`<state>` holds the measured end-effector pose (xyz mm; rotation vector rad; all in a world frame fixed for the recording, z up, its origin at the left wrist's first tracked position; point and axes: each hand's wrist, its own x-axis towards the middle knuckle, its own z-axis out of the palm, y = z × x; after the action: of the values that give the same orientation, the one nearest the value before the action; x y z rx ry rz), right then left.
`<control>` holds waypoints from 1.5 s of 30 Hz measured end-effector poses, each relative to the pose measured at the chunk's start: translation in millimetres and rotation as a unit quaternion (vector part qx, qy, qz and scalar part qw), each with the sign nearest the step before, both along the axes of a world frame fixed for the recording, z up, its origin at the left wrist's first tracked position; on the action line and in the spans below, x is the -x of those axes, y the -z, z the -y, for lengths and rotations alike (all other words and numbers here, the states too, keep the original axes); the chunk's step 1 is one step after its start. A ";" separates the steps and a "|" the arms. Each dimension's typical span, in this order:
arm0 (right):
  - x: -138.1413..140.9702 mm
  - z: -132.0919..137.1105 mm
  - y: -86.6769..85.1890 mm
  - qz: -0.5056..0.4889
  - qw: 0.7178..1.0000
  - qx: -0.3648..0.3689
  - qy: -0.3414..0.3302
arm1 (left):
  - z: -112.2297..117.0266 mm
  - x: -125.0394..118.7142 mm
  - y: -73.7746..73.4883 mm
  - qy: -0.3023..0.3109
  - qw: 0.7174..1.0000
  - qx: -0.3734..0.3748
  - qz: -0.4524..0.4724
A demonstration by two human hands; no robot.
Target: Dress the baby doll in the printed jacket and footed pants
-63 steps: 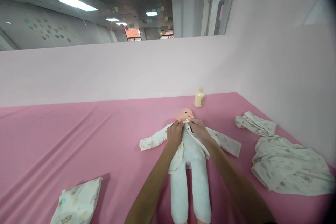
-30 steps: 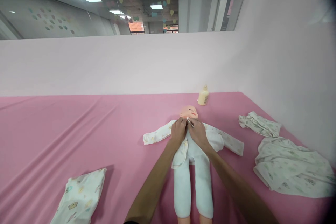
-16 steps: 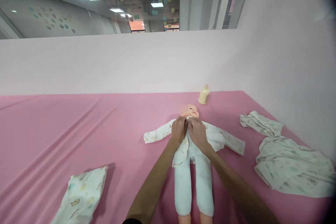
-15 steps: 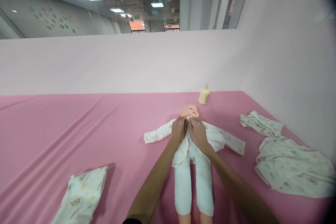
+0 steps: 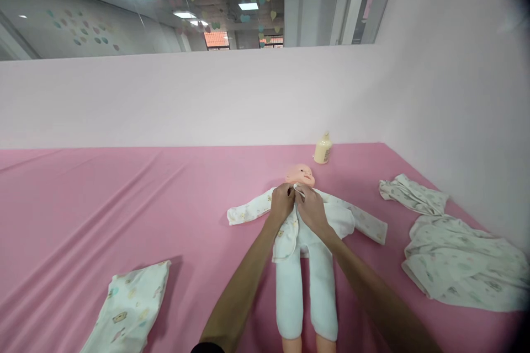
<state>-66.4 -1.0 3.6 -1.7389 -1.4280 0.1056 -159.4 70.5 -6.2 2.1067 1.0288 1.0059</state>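
Observation:
A baby doll [image 5: 301, 174] lies on its back on the pink sheet [image 5: 124, 204], head pointing away from me. It wears a white printed jacket [image 5: 248, 211] with the sleeves spread out and plain white trousers [image 5: 304, 287]. My left hand [image 5: 281, 203] and my right hand [image 5: 310, 208] meet at the doll's chest just under the chin. Both pinch the jacket's front edges together at the collar.
A cream bottle [image 5: 322, 149] stands by the back wall behind the doll. A crumpled printed cloth [image 5: 451, 253] lies at the right near the side wall. A folded printed garment [image 5: 128, 309] lies at the lower left.
My hands have come together from apart on the jacket's two flaps to the collar under the doll's chin. Over the last half second they hardly move.

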 end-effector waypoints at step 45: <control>2.6 8.6 -5.3 -0.111 0.992 0.028 -0.046 | -1.8 -0.8 -10.4 0.039 0.972 0.214 0.094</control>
<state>-69.1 -9.5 9.0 -1.6496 -1.3500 0.3807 -158.6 72.3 4.2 1.6543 0.9594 0.8383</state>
